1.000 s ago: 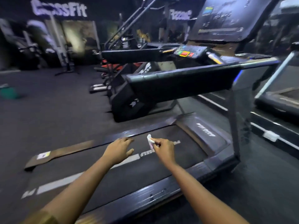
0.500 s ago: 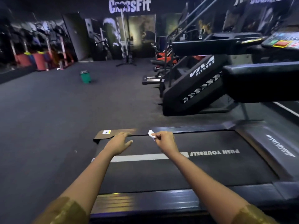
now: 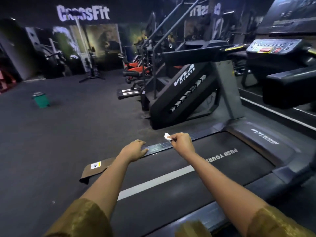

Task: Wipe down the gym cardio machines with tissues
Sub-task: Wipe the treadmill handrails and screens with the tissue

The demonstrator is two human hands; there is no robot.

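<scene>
head view showed one small, crumpled white tissue (image 3: 167,136), pinched between the thumb and curled fingers of the right hand (image 3: 182,142), poking up just above the glossy black side rail (image 3: 159,147) at the far edge of the treadmill belt (image 3: 239,168). the left hand (image 3: 135,150) lay flat with straight fingers resting on that same rail, just beside the right hand, gripping nothing. two ochre sleeves (image 3: 82,219) sat at the bottom edge, the belt carried a single white stripe (image 3: 153,182), and one stair climber (image 3: 184,93) and one green bin (image 3: 41,100) stood on the dark floor (image 3: 68,134) beyond.
</scene>
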